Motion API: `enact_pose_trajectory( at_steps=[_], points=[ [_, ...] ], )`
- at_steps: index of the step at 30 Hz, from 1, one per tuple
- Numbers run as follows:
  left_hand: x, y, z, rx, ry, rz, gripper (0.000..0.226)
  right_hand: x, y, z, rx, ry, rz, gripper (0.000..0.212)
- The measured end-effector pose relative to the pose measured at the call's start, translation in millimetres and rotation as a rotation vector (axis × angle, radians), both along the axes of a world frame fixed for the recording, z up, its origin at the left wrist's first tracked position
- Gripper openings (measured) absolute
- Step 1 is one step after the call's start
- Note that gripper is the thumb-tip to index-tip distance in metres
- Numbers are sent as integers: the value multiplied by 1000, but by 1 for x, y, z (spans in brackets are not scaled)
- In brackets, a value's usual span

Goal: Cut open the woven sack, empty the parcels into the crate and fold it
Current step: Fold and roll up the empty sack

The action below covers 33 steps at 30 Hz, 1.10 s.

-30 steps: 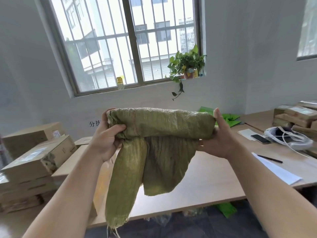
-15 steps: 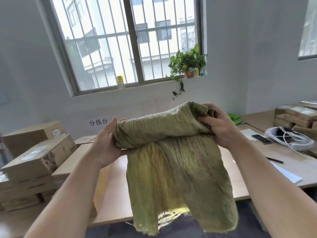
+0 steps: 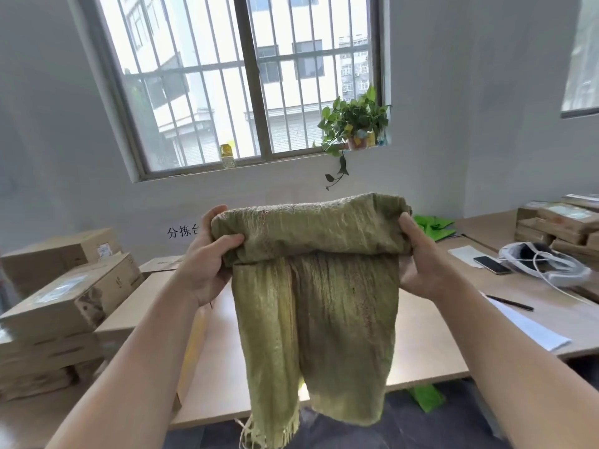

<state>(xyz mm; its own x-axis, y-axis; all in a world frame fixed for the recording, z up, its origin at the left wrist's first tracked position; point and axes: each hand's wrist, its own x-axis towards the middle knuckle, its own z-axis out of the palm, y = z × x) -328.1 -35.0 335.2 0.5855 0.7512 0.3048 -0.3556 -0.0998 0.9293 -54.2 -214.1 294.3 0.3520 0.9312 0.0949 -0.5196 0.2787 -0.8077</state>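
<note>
1. The folding step looks in hand: the woven sack [image 3: 316, 273] hangs empty at frame centre, its top rolled into a thick band.
2. The left hand [image 3: 204, 264] clamps the band's left end, the right hand [image 3: 421, 264] its right end (both closed on cloth).
3. Next, probably another turn, taking up the loose lower part above the table [image 3: 431, 332].

Both hands, left hand [image 3: 207, 264] and right hand [image 3: 421, 267], are holding the woven sack [image 3: 317, 286] up in open air above the table [image 3: 421, 345]; its hanging tail is blocking the middle of the tabletop. Bare wood is lying open either side of it. Right side is getting crowded: paper sheet [image 3: 528, 328], pen [image 3: 510, 303], phone [image 3: 492, 265], white headset [image 3: 547, 265]. Stacked cartons [image 3: 68, 299] are walling off the left.
</note>
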Motion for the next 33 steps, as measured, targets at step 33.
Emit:
enact_pose_trajectory(
  at_steps=[33],
  points=[
    [-11, 0, -8, -146, 267, -232, 36, 9, 0, 15, 48, -250, -343, 45]
  ],
)
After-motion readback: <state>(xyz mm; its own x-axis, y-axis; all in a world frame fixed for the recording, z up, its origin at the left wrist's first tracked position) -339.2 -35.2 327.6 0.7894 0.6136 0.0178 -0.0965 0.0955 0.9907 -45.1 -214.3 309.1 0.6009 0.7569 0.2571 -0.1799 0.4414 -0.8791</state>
